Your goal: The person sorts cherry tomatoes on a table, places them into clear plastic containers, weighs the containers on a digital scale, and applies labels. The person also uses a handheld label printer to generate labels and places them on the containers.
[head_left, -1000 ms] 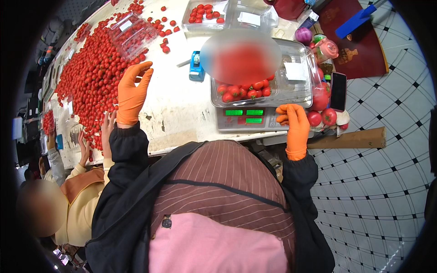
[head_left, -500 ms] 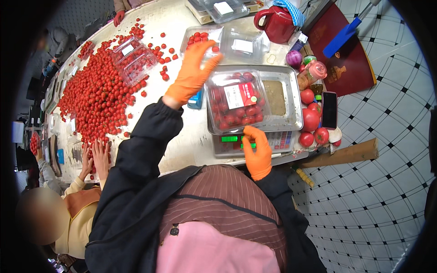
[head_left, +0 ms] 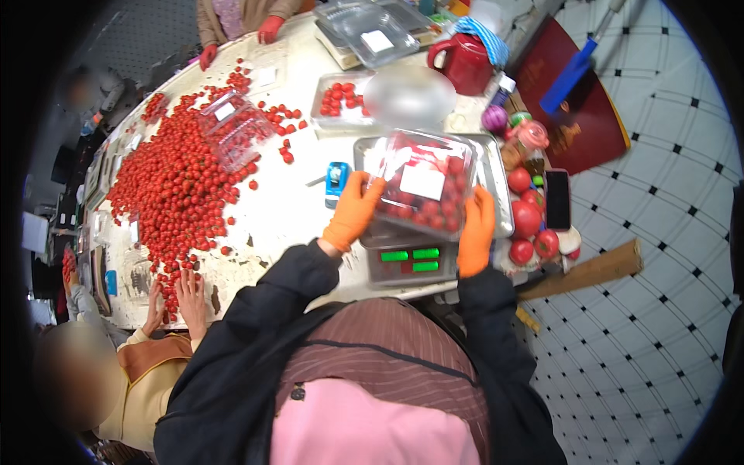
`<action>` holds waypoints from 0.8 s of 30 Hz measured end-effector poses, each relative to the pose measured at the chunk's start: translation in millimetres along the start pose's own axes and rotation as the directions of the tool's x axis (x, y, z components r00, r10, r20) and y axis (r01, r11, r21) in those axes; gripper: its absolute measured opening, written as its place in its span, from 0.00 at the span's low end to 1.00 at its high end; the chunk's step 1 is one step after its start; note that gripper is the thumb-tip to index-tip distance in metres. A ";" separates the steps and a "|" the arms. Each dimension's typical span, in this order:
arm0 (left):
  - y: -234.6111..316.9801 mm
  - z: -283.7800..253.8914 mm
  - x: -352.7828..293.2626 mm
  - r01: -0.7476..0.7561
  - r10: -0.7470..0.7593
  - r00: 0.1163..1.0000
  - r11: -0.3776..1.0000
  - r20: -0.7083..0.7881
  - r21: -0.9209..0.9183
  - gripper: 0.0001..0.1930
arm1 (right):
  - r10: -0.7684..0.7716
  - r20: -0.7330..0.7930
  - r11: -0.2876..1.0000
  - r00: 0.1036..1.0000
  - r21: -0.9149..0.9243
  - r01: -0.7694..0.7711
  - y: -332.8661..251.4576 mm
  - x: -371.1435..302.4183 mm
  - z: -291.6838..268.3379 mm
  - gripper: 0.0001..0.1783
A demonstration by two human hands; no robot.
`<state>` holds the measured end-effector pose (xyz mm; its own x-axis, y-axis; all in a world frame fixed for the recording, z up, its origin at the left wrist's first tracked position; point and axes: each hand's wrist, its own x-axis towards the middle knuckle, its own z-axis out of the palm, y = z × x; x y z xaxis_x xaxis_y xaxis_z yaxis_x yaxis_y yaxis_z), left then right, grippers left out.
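While gloved, both hands' grip (head_left: 353, 217) (head_left: 476, 232) clasps a clear plastic tomato box (head_left: 422, 186).

The box (head_left: 422, 186) is clear, shiny plastic with a white paper label. The tray (head_left: 496, 194) under it is dull grey metal. Both gloves, left (head_left: 353, 213) and right (head_left: 476, 232), look like smooth orange rubber. The table (head_left: 279, 209) is white, rough and chipped. The tomatoes (head_left: 174, 194) are glossy.

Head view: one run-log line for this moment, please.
left hand: gripping clamshell of cherry tomatoes | right hand: gripping its other side | clamshell: lid shut, on scale tray | tomato pile: left
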<state>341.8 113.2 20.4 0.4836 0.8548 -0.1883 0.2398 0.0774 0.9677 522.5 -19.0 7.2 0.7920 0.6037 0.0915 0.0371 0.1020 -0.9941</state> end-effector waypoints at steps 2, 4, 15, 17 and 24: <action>5.2 7.5 -7.6 0.094 -0.091 0.995 0.991 0.037 -0.092 0.21 | 0.016 0.092 0.994 0.996 -0.109 -0.006 -1.5 22.6 -9.4 0.14; -15.4 12.7 -3.9 0.027 -0.021 0.998 0.996 0.066 -0.088 0.21 | -0.036 0.166 0.979 0.986 -0.192 0.068 24.2 37.4 -29.3 0.16; -20.8 -4.1 -19.7 0.290 -0.213 0.951 0.867 0.224 -0.405 0.18 | 0.483 0.335 0.857 0.809 0.010 -0.515 0.2 -4.1 -64.7 0.17; -19.2 -6.4 -17.8 0.333 -0.239 0.936 0.839 0.259 -0.429 0.19 | 0.491 0.325 0.820 0.808 0.141 -0.555 1.4 -5.3 -64.5 0.17; -14.5 -3.4 -19.9 0.261 -0.203 0.959 0.903 0.198 -0.340 0.16 | 0.479 0.279 0.818 0.832 0.203 -0.539 -3.3 -5.7 -57.8 0.17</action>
<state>325.8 96.8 10.7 0.5820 0.7023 -0.4100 0.0565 0.4680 0.8819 553.1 -68.6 6.6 0.5067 0.7718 -0.3841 -0.5202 -0.0815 -0.8502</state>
